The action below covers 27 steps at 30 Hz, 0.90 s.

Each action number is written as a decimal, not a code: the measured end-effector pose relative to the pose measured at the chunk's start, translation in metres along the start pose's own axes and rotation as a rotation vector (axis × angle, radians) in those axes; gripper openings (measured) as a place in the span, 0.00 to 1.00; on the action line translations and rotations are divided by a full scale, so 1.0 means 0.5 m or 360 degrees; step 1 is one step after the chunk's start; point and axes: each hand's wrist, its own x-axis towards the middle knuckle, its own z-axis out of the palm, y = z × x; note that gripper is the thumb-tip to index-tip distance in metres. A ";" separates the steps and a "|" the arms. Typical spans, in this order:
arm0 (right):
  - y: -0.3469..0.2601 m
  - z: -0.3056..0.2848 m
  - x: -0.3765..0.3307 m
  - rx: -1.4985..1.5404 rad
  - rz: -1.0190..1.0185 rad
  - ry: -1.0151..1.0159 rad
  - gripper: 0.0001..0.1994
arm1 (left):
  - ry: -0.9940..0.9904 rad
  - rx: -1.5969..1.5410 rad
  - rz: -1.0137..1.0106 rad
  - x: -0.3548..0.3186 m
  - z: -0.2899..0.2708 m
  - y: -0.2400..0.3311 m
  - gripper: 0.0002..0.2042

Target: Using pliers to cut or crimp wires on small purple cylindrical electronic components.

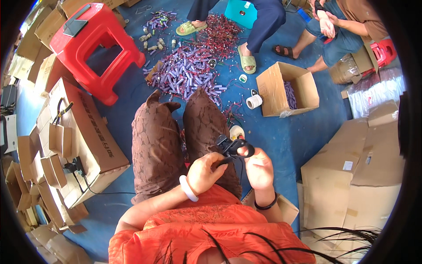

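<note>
Above my lap, both hands hold a black strap-like device (229, 147) with a small boxy part at one end and a rounded loop at the other. I cannot make out its exact kind. My left hand (205, 172), with a white bangle at the wrist, closes its fingers on the near left part of it. The thumb and fingers of my right hand (258, 170) pinch the looped end; a dark band circles that wrist. A thin dark cord hangs beside the hands. Beyond my knees lies a heap of purple cylindrical cells (187, 72) with red wires.
A red stool (99, 48) carrying a phone stands at the far left. Cartons (79, 132) line the left, and large boxes (351, 171) the right. An open carton (277, 94) holds purple cells; a white roll (253, 102) lies beside it. Two people sit at the far side.
</note>
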 end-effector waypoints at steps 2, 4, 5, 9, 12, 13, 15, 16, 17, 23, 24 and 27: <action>-0.009 -0.004 0.013 0.0290 -0.0066 0.0009 0.21 | -0.0042 0.0037 0.0078 -0.001 -0.009 0.007 0.08; -0.019 -0.016 0.021 0.0609 0.0044 -0.0062 0.24 | -0.0089 0.0077 0.0175 -0.002 -0.013 0.014 0.08; -0.020 -0.016 0.027 0.0606 0.0042 -0.0062 0.24 | -0.0109 0.0070 0.0316 -0.003 -0.015 0.017 0.07; -0.014 -0.021 0.038 0.1189 0.0194 -0.0205 0.30 | -0.0221 -0.0069 0.0384 -0.006 -0.011 0.014 0.07; -0.021 -0.005 0.040 0.1319 0.0253 -0.0361 0.31 | -0.0208 -0.0132 0.0348 -0.008 -0.017 -0.002 0.06; -0.024 0.009 0.041 0.1194 0.0253 -0.0468 0.32 | -0.0166 -0.0158 0.0301 -0.009 -0.021 -0.004 0.06; -0.011 0.017 0.039 0.1053 0.0244 -0.0601 0.35 | -0.0081 -0.0109 0.0286 -0.009 -0.025 -0.008 0.07; -0.003 0.018 0.040 0.1052 0.0244 -0.0604 0.35 | -0.0079 -0.0109 0.0287 -0.011 -0.026 -0.005 0.07; 0.004 0.022 0.042 0.1070 0.0215 -0.0634 0.35 | -0.0022 -0.0044 0.0295 -0.016 -0.026 0.002 0.07; 0.039 0.041 0.048 0.0898 0.0335 -0.0206 0.31 | 0.0001 0.0064 0.0262 -0.024 -0.038 0.012 0.06; 0.043 0.049 0.046 0.0896 0.0337 -0.0209 0.31 | 0.0000 -0.0001 0.0240 -0.022 -0.040 0.014 0.06; 0.041 0.080 0.045 0.0458 0.0179 -0.0258 0.33 | 0.0036 -0.0002 0.0243 -0.025 -0.041 0.007 0.06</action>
